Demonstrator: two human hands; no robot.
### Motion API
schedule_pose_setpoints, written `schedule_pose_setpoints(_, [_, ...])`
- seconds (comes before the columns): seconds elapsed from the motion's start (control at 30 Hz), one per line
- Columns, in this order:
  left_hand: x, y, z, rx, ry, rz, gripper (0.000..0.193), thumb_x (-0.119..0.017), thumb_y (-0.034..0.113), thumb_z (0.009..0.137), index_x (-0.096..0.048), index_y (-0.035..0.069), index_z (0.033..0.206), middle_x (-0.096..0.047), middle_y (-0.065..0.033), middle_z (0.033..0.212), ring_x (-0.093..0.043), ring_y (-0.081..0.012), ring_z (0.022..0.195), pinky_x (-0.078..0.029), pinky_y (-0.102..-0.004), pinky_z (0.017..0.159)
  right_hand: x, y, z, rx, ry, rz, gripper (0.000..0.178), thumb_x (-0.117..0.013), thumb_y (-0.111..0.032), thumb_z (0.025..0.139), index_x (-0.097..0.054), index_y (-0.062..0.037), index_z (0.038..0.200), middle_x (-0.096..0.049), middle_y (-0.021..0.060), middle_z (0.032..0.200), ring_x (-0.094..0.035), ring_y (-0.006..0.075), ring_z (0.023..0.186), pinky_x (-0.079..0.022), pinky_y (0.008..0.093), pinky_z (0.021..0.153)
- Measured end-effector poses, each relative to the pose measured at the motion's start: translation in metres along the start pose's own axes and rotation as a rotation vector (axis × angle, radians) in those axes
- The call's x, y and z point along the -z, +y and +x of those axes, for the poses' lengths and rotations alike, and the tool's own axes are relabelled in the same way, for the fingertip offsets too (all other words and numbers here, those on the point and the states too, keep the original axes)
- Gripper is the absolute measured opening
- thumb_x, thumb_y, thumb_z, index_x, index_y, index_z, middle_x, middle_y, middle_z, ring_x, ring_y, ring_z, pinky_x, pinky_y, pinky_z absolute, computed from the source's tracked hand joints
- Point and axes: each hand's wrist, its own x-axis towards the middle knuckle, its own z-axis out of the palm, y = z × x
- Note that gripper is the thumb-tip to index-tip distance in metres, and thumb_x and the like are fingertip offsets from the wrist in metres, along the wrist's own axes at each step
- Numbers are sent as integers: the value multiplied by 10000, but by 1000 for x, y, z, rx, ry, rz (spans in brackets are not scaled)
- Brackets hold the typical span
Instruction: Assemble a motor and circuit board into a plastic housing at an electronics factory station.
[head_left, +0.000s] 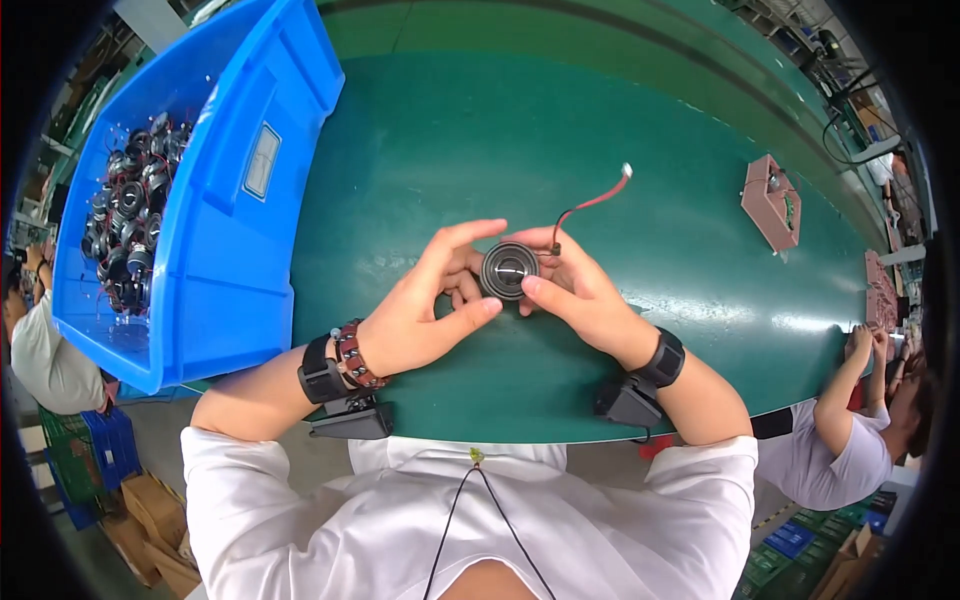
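2 half-curled hands (412, 305) (588, 300), speaker (510, 270) between

The table (450, 130) had a smooth green top – glossy where light reflected toward its right side. A large blue bin (240, 230) stood at the left end. A small pink box (760, 215), open-topped, rested on the right side – well apart from the bin.
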Motion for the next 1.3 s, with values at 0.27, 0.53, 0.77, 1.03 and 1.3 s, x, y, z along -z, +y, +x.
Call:
schedule_pose_setpoints(0.27, [7, 1, -2, 174, -14, -120, 547, -573, 18, 856, -269, 45, 1310, -520, -62, 957, -519, -84, 736, -411, -220, 653, -2, -2, -4, 41, -8, -337, 437, -578, -89, 881, -399, -44, 1277, -512, 68, 1119, -510, 126, 952, -428, 276, 803])
schedule_pose_setpoints(0.53, [10, 9, -8, 253, -49, 24, 483, -550, -14, 835, -299, 37, 1244, -525, -68, 926, -497, -79, 699, -396, -219, 634, -3, -3, -5, 128, -83, -486, 497, -670, -158, 827, -444, -40, 1253, -521, 72, 1030, -494, 148, 888, -418, 291, 786])
schedule_pose_setpoints(0.77, [12, 6, -7, 238, -98, 56, 406, -544, -4, 845, -341, 23, 1196, -537, -58, 908, -506, -72, 704, -392, -212, 626, 1, -6, -5, 86, -108, -531, 510, -681, -196, 825, -440, -24, 1240, -548, 86, 1044, -517, 158, 909, -428, 304, 791])
schedule_pose_setpoints(1.03, [7, 2, -4, 193, 8, -18, 338, -575, 60, 854, -396, 22, 1138, -626, -75, 863, -536, -86, 600, -412, -234, 542, -1, 1, -6, 27, -12, -249, 511, -657, -234, 852, -418, -6, 1242, -559, 124, 1142, -547, 171, 1028, -435, 311, 850])
schedule_pose_setpoints(1.3, [10, 3, -5, 179, -65, 83, 347, -592, 16, 822, -394, 22, 1107, -529, -46, 882, -508, -78, 669, -407, -226, 592, 0, 0, -6, 67, -76, -458, 549, -686, -265, 832, -430, -13, 1247, -570, 123, 1103, -568, 176, 930, -454, 327, 821])
